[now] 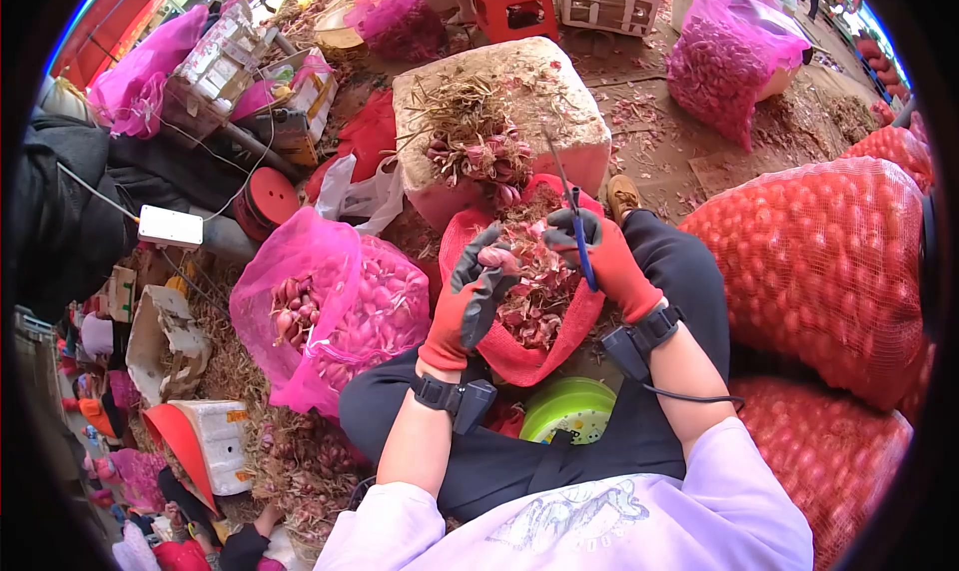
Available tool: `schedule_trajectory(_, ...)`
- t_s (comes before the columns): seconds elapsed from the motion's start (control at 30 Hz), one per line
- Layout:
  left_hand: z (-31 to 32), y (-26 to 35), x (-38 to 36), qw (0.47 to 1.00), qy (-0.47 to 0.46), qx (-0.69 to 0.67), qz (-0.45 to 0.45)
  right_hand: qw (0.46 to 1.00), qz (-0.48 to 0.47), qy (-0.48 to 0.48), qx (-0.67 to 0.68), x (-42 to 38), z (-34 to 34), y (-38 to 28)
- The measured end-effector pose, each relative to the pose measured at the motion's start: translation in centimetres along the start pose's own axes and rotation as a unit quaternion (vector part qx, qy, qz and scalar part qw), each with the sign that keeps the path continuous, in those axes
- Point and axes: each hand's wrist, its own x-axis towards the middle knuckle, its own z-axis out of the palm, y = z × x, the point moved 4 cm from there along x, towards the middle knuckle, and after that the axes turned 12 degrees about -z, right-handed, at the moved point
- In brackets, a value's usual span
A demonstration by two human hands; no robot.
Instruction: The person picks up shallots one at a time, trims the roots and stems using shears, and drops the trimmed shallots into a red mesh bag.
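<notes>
My left hand (pixel 468 296), in a red and grey work glove, is closed around a shallot (pixel 496 258), whose pinkish bulb shows at the fingertips. My right hand (pixel 611 259), gloved alike, grips scissors (pixel 583 249) by their blue handles, the blades pointing up and away from me. Both hands hover over an open red mesh bag (pixel 534 366) that contains loose skins and trimmings. Just beyond them, a bunch of shallots with dry stalks (pixel 479 156) lies on a pale foam block (pixel 559 91). The scissors and the held shallot are apart.
A pink mesh bag of shallots (pixel 385 296) stands left of my knee. Large red mesh bags of bulbs (pixel 809 261) crowd the right side. A green basin (pixel 569 406) sits between my legs. Another pink bag (pixel 714 71) stands far right. A red cable reel (pixel 268 201) is at left.
</notes>
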Motion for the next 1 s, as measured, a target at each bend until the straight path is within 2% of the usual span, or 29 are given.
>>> schedule_trajectory(0.03, -0.5, -0.4, 0.2, 1.0, 0.008, -0.006, -0.019, 1.0, -0.002, -0.026, 0.014, -0.2, 0.6, -0.3)
schedule_trajectory(0.07, -1.0, -0.9, 0.6, 0.999, 0.016, -0.011, -0.04, 0.992, -0.095, -0.058, -0.063, -0.2, 1.1, -0.6)
schedule_trajectory(0.13, -1.4, -1.7, 0.9, 0.997, 0.026, -0.018, -0.067, 0.974, -0.135, -0.083, -0.163, -0.5, 1.6, -1.0)
schedule_trajectory(0.2, -1.8, -2.2, 0.9, 0.997, 0.024, 0.022, -0.075, 0.944, -0.173, -0.108, -0.261, -0.7, 2.2, -1.3)
schedule_trajectory(0.33, -2.1, -2.7, 1.1, 0.987, 0.061, 0.145, -0.035, 0.924, -0.223, -0.131, -0.283, -0.8, 3.2, -1.2)
schedule_trajectory(0.43, -1.9, -2.0, 0.2, 0.965, 0.049, 0.255, -0.036, 0.862, -0.252, -0.14, -0.417, -0.9, 3.1, 0.1)
schedule_trajectory(0.53, -2.7, -2.3, 0.3, 0.963, 0.04, 0.254, -0.087, 0.853, -0.231, -0.122, -0.452, -1.5, 3.3, 0.4)
schedule_trajectory(0.63, -0.4, -1.7, 0.4, 0.975, 0.033, 0.2, -0.092, 0.922, -0.134, -0.083, -0.354, -0.9, 2.9, 0.4)
schedule_trajectory(0.67, 0.4, -1.4, 0.4, 0.98, 0.034, 0.176, -0.085, 0.962, -0.074, -0.073, -0.253, -0.5, 1.8, 2.9)
schedule_trajectory(0.77, -0.6, -2.5, 0.9, 0.994, 0.011, 0.047, -0.098, 0.991, -0.057, -0.035, -0.115, -0.2, 1.4, 3.5)
schedule_trajectory(0.87, -1.0, -2.7, 1.1, 0.984, 0.042, 0.145, -0.094, 0.936, -0.182, -0.056, -0.296, -0.6, 2.1, 1.2)
schedule_trajectory(0.9, -1.3, -3.1, 1.2, 0.986, 0.036, 0.127, -0.097, 0.912, -0.214, -0.065, -0.344, -0.8, 2.7, 0.4)
schedule_trajectory(0.93, -1.6, -3.8, 1.2, 0.988, 0.031, 0.11, -0.101, 0.894, -0.249, -0.036, -0.372, -1.5, 3.3, -0.8)
schedule_trajectory(1.0, -1.5, -3.7, 1.0, 0.986, 0.023, 0.127, -0.109, 0.916, -0.172, -0.025, -0.362, -1.2, 2.8, 0.9)
